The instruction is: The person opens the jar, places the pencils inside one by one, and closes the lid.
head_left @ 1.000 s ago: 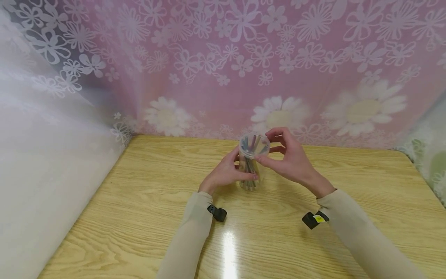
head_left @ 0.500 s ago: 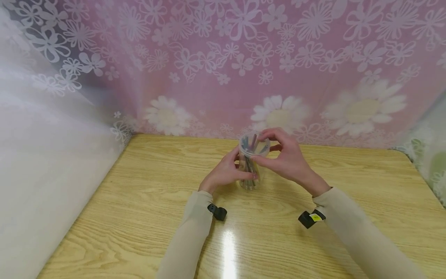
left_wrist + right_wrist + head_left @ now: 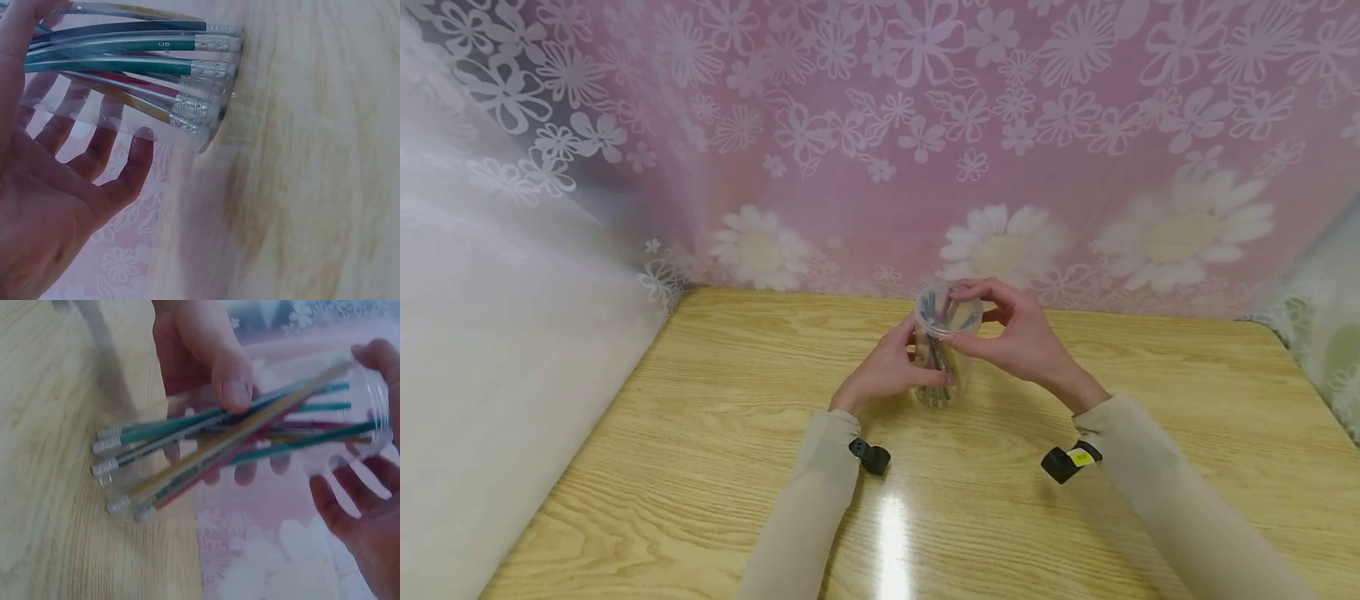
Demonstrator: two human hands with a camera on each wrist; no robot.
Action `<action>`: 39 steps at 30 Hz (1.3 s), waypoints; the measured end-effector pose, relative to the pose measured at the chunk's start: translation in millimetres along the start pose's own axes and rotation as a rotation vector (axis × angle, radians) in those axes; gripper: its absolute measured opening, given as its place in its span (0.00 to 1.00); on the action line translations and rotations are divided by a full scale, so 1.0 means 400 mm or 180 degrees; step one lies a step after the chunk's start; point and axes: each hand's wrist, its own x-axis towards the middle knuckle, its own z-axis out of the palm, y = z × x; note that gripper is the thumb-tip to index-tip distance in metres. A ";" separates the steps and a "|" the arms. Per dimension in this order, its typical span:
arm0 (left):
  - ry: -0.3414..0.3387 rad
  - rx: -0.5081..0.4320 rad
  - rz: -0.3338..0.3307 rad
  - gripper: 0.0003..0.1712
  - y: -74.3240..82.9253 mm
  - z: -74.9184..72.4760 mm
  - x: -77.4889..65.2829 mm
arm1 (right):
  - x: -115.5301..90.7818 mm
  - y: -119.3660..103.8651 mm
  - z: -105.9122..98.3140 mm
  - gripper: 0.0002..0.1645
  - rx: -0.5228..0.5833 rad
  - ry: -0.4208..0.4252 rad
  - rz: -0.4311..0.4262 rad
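Observation:
A clear round plastic jar (image 3: 936,398) is upright near the back of the table. Several pencils (image 3: 194,459) with silver ferrules lean inside it, eraser ends down, in green, dark, yellow and red. My left hand (image 3: 883,367) grips the jar's side, its thumb across the front and its fingers (image 3: 134,165) behind. Up at the translucent round top (image 3: 951,323), my right hand (image 3: 1021,340) holds the edge, with thumb at the near side and fingers curled over the far side. In the right wrist view both hands are round the jar, and the ribbed top end (image 3: 379,403) shows.
The wood-grain table (image 3: 700,467) has a bright glare spot (image 3: 893,542) toward the front. A pink flowered curtain (image 3: 865,200) hangs right behind the table, and a pale sheet (image 3: 512,333) closes off the left side. Each wrist wears a black camera.
My right hand has shifted slightly left, its fingers moving from beside the jar's top to over its far edge. My left hand and the jar stay nearly in place.

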 end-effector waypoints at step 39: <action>0.0080 0.0518 0.0030 0.56 0.021 0.008 -0.010 | -0.039 -0.032 0.050 0.27 -0.0695 0.0625 -0.0226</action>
